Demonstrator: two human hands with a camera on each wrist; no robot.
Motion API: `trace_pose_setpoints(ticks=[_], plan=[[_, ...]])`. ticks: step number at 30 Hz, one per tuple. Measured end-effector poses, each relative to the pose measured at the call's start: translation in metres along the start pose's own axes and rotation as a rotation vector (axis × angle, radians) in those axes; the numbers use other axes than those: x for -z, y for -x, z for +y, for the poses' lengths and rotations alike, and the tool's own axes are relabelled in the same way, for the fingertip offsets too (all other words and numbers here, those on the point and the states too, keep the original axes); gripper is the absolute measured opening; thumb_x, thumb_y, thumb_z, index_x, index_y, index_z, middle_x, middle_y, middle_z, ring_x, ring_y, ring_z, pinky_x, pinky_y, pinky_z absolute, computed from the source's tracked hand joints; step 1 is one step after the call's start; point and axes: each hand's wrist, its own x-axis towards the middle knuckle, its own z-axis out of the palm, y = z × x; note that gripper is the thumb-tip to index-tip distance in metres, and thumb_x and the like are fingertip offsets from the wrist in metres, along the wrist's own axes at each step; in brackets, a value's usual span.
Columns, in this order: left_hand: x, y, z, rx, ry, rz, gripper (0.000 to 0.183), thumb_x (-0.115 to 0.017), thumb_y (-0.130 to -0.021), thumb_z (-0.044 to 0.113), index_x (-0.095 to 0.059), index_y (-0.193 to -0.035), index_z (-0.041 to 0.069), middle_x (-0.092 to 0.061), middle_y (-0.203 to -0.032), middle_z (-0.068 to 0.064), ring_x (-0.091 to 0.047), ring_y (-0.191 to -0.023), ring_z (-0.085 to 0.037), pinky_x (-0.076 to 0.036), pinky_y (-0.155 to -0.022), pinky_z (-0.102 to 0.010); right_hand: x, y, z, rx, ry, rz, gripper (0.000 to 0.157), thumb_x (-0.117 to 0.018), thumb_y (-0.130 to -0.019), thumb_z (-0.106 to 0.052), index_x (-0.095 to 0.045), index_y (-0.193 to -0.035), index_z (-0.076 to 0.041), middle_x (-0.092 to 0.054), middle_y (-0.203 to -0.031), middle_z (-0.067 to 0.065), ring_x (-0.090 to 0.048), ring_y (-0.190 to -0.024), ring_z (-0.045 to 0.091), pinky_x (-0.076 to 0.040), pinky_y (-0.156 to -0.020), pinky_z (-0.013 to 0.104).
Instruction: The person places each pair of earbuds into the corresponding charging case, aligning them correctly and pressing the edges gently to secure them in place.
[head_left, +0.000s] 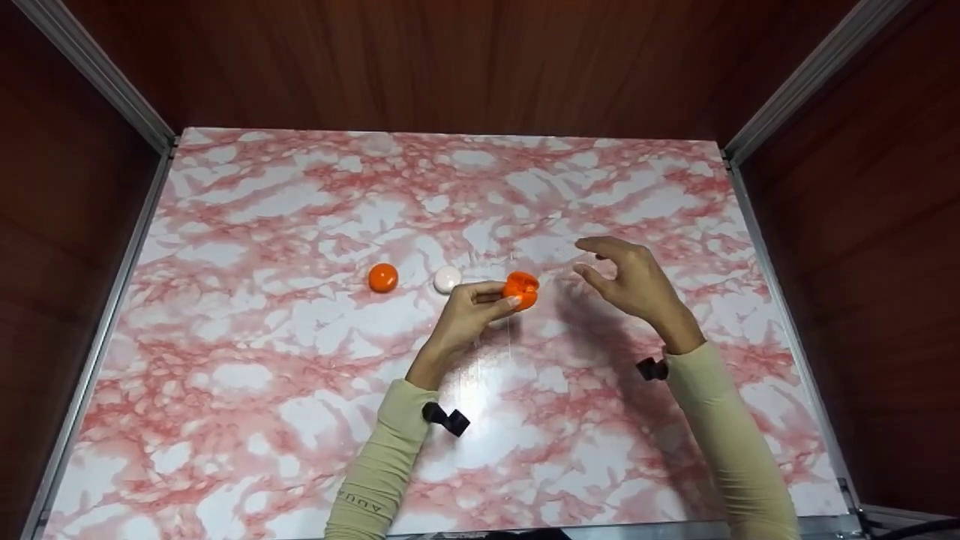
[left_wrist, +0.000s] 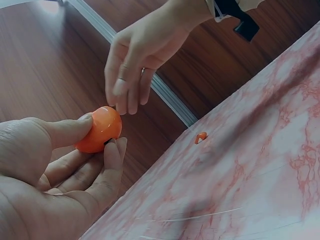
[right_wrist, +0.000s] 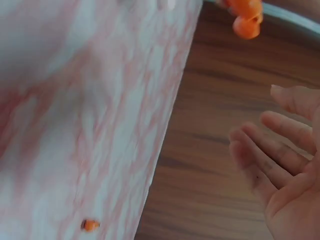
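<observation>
Between thumb and fingers, my left hand (head_left: pixel 471 315) pinches a small round orange case (head_left: pixel 520 292) just above the table; its lid stands partly raised. What lies inside is too small to make out. My right hand (head_left: pixel 636 283) hovers apart to the right, fingers loosely bent, with nothing held. A small orange piece (left_wrist: pixel 201 137) lies on the table in the left wrist view; the right wrist view also has it, low on the left. To the left of the case sit a white round object (head_left: pixel 448 280) and a glossy orange round object (head_left: pixel 383 278).
The table (head_left: pixel 247 420) has a red and white marbled top with a light glare near the front. Dark wooden panels (head_left: pixel 450 67) with metal frame edges (head_left: pixel 97 300) surround it at the back and both sides.
</observation>
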Motion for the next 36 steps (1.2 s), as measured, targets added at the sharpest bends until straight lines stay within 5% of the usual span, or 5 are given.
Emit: trace_pose_setpoints(ticks=[4, 16, 24, 31, 36], plan=[[0.000, 0.000, -0.002, -0.002, 0.008, -0.004, 0.034, -0.074, -0.098, 0.005, -0.070, -0.129, -0.009, -0.076, -0.121, -0.025, -0.075, -0.103, -0.014, -0.062, -0.088, -0.021, 0.004, 0.007, 0.013, 0.026, 0.104, 0.010, 0.046, -0.078, -0.097, -0.018, -0.067, -0.139, -0.001, -0.070, -0.138, 0.021, -0.068, -0.127, 0.039, -0.057, -0.105, 0.058], [0.002, 0.002, -0.002, 0.002, -0.028, -0.010, 0.035, -0.074, -0.098, 0.008, -0.070, -0.130, -0.006, -0.076, -0.123, -0.024, -0.076, -0.107, -0.017, -0.062, -0.089, -0.022, 0.005, 0.022, 0.057, 0.117, 0.364, -0.005, 0.054, -0.084, -0.089, -0.006, -0.065, -0.139, 0.002, -0.065, -0.142, 0.026, -0.076, -0.097, 0.038, -0.064, -0.084, 0.055], [0.002, 0.001, -0.003, 0.005, -0.019, -0.006, 0.034, -0.074, -0.098, 0.008, -0.070, -0.129, -0.007, -0.076, -0.121, -0.024, -0.076, -0.104, -0.015, -0.062, -0.088, -0.022, 0.007, 0.026, 0.088, 0.114, 0.509, -0.065, 0.045, -0.076, -0.095, -0.004, -0.067, -0.138, 0.001, -0.066, -0.144, 0.022, -0.062, -0.134, 0.040, -0.058, -0.101, 0.057], [0.003, 0.002, -0.002, 0.016, -0.018, -0.010, 0.035, -0.074, -0.098, 0.007, -0.070, -0.130, -0.007, -0.076, -0.120, -0.024, -0.075, -0.102, -0.013, -0.063, -0.088, -0.022, 0.009, 0.025, 0.104, 0.101, 0.638, -0.195, 0.041, -0.066, -0.098, 0.005, -0.067, -0.138, -0.001, -0.065, -0.146, 0.018, -0.060, -0.138, 0.037, -0.057, -0.106, 0.053], [0.003, 0.002, -0.001, 0.017, -0.017, -0.008, 0.034, -0.075, -0.097, 0.007, -0.071, -0.128, -0.007, -0.076, -0.121, -0.024, -0.075, -0.103, -0.013, -0.063, -0.090, -0.022, 0.009, 0.024, 0.114, 0.135, 0.657, -0.244, 0.050, -0.063, -0.091, 0.019, -0.070, -0.136, -0.003, -0.065, -0.146, 0.017, -0.066, -0.129, 0.036, -0.062, -0.096, 0.048]])
